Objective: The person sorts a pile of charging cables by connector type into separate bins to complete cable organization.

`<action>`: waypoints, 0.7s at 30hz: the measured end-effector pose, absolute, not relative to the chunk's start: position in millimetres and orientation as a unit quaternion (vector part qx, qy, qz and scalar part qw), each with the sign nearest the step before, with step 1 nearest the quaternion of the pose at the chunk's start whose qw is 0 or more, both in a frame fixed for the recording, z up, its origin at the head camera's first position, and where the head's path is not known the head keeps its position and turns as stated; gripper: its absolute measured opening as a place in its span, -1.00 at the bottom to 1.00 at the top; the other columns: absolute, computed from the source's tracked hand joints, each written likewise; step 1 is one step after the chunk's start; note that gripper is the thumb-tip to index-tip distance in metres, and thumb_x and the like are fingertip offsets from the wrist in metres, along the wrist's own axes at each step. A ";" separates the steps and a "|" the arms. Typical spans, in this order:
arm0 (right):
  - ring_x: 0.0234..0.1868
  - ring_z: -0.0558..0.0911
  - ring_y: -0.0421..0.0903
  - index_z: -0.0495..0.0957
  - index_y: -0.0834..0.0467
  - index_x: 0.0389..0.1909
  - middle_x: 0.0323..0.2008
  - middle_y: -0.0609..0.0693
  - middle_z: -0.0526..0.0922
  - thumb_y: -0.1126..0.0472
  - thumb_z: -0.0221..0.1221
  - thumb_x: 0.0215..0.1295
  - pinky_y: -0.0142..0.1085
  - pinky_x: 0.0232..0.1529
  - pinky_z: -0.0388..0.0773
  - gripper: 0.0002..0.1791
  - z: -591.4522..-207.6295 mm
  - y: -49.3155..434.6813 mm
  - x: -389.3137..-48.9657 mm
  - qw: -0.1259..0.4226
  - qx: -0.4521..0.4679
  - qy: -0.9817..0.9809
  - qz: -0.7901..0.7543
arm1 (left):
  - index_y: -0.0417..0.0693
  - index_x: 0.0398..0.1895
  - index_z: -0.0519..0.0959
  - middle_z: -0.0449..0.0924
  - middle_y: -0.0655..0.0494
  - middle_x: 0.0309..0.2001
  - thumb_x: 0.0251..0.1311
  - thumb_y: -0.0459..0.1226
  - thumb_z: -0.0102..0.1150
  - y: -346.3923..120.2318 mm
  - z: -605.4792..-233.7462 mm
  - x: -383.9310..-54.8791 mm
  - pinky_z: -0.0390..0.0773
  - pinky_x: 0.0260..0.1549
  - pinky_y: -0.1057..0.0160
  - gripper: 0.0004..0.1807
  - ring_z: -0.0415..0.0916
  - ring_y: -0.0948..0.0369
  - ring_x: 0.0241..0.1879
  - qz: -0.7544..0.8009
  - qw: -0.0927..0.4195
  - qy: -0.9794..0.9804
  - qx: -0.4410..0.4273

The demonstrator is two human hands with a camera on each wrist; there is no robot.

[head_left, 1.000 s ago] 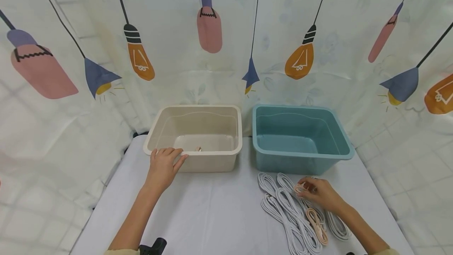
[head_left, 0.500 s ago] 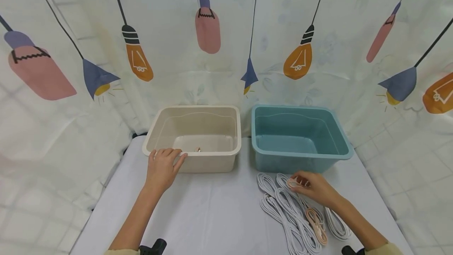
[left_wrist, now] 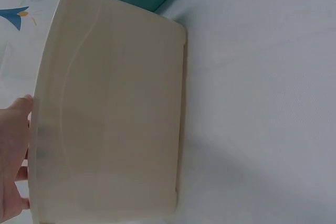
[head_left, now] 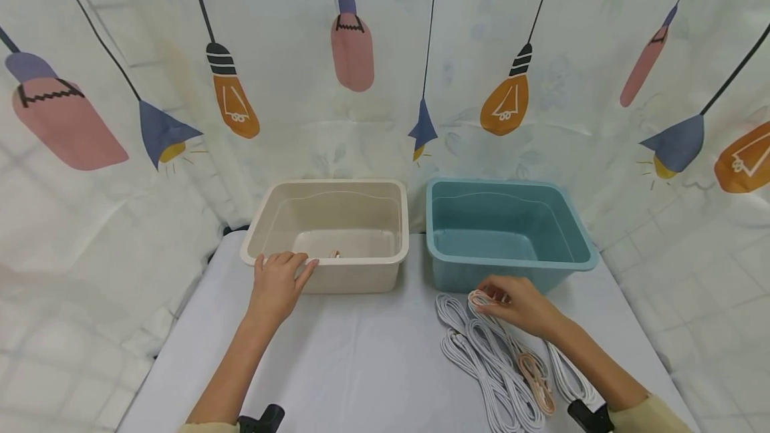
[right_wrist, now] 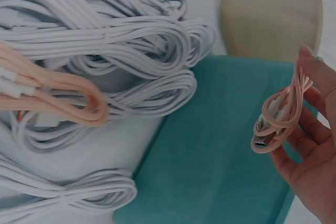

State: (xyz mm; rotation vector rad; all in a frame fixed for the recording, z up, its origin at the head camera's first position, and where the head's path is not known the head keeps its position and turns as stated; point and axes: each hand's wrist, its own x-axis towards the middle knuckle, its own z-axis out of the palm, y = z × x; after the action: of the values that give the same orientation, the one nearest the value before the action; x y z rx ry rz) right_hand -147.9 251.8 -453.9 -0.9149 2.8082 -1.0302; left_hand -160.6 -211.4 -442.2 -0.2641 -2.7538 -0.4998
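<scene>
My right hand (head_left: 517,303) pinches a small coiled pink USB cable (right_wrist: 286,111) between thumb and fingers, in front of the teal bin (head_left: 511,274). A silver USB plug shows at the coil's lower end in the right wrist view. Beneath and beside this hand lie several bundled white cables (head_left: 487,353), with a thicker peach cable bundle (head_left: 535,379) on top. My left hand (head_left: 277,286) rests its fingertips on the front rim of the beige bin (head_left: 355,276), thumb spread to the right. Fingertips meet the rim's edge in the left wrist view.
The two bins stand side by side at the back of the white-covered table (head_left: 367,359). A small pinkish item (head_left: 335,254) shows inside the beige bin behind its front rim. A patterned curtain (head_left: 373,132) hangs close behind the bins and along both sides.
My right hand has moved left and slightly up, away from the far-right cable bundle, carrying the pink cable. My left hand has stayed on the beige bin's rim.
</scene>
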 end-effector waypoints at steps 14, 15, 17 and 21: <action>-0.34 0.62 -0.29 0.70 0.16 -0.06 -0.33 -0.19 0.68 0.23 0.48 0.28 -0.32 -0.31 0.66 -0.74 -422.0 219.5 -167.1 -0.023 -0.338 0.878 -0.338 | -0.31 -0.04 0.71 0.74 -0.29 -0.08 0.43 -0.20 0.33 -210.1 -443.6 -161.3 0.15 0.27 -0.67 -0.70 0.61 -0.33 0.06 -0.199 0.185 -0.957 -0.102; -0.34 0.63 -0.29 0.69 0.17 -0.05 -0.33 -0.18 0.69 0.23 0.48 0.28 -0.32 -0.31 0.66 -0.74 -420.0 217.3 -168.5 -0.025 -0.340 0.877 -0.338 | -0.32 -0.04 0.71 0.73 -0.29 -0.08 0.43 -0.20 0.33 -209.9 -443.6 -161.4 0.14 0.27 -0.67 -0.70 0.61 -0.33 0.06 -0.200 0.185 -0.957 -0.102; -0.34 0.64 -0.28 0.69 0.19 -0.05 -0.33 -0.15 0.70 0.24 0.49 0.27 -0.33 -0.32 0.66 -0.72 -415.6 212.7 -171.3 -0.032 -0.344 0.877 -0.334 | -0.32 -0.05 0.71 0.73 -0.29 -0.09 0.42 -0.20 0.33 -209.4 -443.5 -161.6 0.15 0.26 -0.68 -0.70 0.61 -0.33 0.06 -0.200 0.186 -0.956 -0.102; -0.36 0.66 -0.25 0.69 0.21 -0.04 -0.33 -0.08 0.73 0.24 0.50 0.25 -0.32 -0.35 0.66 -0.69 -406.0 203.5 -177.7 -0.044 -0.343 0.878 -0.330 | -0.32 -0.05 0.71 0.73 -0.29 -0.09 0.42 -0.19 0.33 -208.9 -444.3 -162.4 0.13 0.26 -0.69 -0.69 0.61 -0.32 0.07 -0.198 0.188 -0.957 -0.100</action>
State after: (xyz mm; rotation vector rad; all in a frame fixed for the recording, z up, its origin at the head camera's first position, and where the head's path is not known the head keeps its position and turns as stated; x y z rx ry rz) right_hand -177.7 203.5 -406.0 -1.1094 2.8401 -1.0672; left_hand -162.4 -208.9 -444.3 -0.2815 -2.6914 -0.5570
